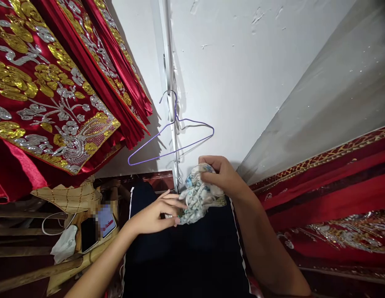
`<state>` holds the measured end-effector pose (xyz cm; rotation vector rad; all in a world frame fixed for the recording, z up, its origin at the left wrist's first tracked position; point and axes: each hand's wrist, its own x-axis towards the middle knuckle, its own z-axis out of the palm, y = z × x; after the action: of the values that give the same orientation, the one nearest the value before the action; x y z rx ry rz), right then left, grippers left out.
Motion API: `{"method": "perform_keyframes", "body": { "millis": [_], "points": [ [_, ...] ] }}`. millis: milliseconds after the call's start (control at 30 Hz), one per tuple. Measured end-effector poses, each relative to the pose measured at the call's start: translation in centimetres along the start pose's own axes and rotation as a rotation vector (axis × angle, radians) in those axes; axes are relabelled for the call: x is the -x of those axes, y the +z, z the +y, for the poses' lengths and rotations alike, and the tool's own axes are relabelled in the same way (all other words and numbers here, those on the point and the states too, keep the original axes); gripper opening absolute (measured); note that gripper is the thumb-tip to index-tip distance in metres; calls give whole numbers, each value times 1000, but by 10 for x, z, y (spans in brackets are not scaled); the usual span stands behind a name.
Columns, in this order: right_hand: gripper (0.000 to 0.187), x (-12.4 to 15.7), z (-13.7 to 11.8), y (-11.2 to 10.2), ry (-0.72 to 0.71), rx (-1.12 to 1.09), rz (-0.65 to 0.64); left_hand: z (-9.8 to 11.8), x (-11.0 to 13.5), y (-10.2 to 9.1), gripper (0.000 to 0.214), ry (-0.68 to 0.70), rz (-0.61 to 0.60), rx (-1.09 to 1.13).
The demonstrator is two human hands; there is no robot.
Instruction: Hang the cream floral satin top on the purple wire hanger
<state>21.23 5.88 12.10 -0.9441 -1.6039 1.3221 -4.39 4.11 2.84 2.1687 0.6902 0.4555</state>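
A bunched-up white cloth (197, 196) with a blue and green print hangs between my two hands, above my dark-clothed lap. My right hand (221, 174) is closed on its upper right part, with the thumb pressed across the front. At the lower left edge of the cloth, my left hand (163, 211) pinches fabric between thumb and fingers. Folds hide some fingertips and the full shape of the cloth. Just beyond, a bare purple hanger (155, 158) hooks onto an upright metal pole (167, 41).
Red garments (56, 91) with gold and silver embroidery hang at the upper left. More red embroidered fabric (328, 182) lies to the right, by greyish sheer fabric (307, 111). At the lower left, a phone (88, 236) and white tissue (65, 246) rest on a wooden seat.
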Motion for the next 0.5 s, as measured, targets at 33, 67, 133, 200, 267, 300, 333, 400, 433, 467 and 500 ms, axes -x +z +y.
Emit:
{"method": "perform_keyframes", "body": {
  "millis": [33, 67, 133, 200, 267, 300, 333, 400, 433, 467, 500],
  "points": [
    [17, 2, -2, -2, -21, -34, -41, 5, 2, 0, 17, 3, 71, 28],
    [12, 2, -4, -3, -27, -60, -119, 11, 3, 0, 9, 0, 181, 58],
    [4, 2, -8, 2, -13, -84, -284, 21, 1, 0, 26, -17, 400, 115],
    [7, 0, -11, 9, 3, -67, -380, 27, -6, -1, 46, -27, 465, 140],
    [9, -2, -14, 12, -19, -21, -376, 25, -14, -3, 35, -20, 372, 101],
    [9, -2, -15, 10, -40, 12, -358, 19, -17, -4, 21, -19, 324, 62],
    [10, -1, -15, 6, -63, 53, -331, 11, -19, -6, 11, -22, 300, 23],
    [12, 1, -15, -8, -99, 151, -217, -10, -18, -11, 15, -67, 332, -41],
    [13, 2, -13, -16, -99, 202, -131, -21, -15, -15, 16, -112, 361, -59],
    [13, 2, -9, -24, -87, 248, -25, -31, -9, -21, 18, -166, 372, -83],
    [14, 0, -4, -31, -66, 288, 90, -39, -3, -27, 19, -220, 381, -113]
  ]
}}
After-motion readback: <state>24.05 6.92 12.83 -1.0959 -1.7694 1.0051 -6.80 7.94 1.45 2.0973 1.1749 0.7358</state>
